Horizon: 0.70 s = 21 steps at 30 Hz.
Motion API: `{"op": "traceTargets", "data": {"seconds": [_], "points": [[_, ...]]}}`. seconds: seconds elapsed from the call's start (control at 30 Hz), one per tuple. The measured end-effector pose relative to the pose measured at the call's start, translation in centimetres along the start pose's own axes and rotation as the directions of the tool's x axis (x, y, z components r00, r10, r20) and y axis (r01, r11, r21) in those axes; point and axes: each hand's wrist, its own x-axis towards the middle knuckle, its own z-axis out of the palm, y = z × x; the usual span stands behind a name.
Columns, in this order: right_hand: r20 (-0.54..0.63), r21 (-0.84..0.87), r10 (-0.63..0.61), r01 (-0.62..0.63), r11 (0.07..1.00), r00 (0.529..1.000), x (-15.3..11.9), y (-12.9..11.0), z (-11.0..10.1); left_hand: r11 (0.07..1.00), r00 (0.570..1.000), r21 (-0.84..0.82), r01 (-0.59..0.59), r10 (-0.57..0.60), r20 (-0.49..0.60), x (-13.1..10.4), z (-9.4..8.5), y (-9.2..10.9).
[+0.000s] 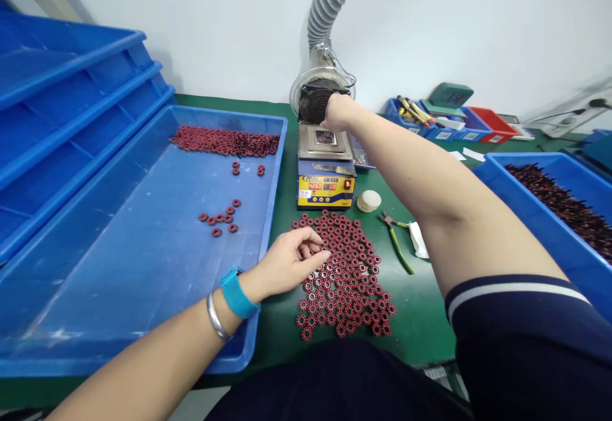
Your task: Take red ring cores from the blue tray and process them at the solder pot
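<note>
My left hand (297, 260) hovers at the left side of a spread of small red-and-black ring-shaped coils (342, 280) on the green bench. Its fingers are loosely curved, thumb and forefinger apart, with nothing visible between them. Stretched forward, my right hand (338, 113) is over the solder pot (326, 182), a blue and yellow box with a lit red display. The fingers of that hand are closed and point down above the square molten-metal bath (325, 138). Whatever they pinch is hidden behind the hand.
A large blue tray (157, 280) with more coils stands left, beside stacked blue trays (71, 115). A fume duct (329, 6) rises behind the pot. Green-handled cutters (396, 242) and a round whitish pad (369, 201) lie right, near a blue bin (535, 207) of dark copper-coloured parts.
</note>
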Motion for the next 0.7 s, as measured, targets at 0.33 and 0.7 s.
{"op": "traceTargets", "data": {"seconds": [0.33,0.7], "points": [[-0.035,0.223,-0.054,0.06,0.973,0.998,-2.6,0.9,-3.8,1.0,1.0,0.029,0.0,0.0,0.008,-0.1,0.0,-0.1],[0.027,0.87,-0.152,0.052,0.49,0.988,-12.2,0.2,-3.0,0.993,0.998,-0.119,0.023,-0.031,-0.064,-0.1,0.1,0.0]]}}
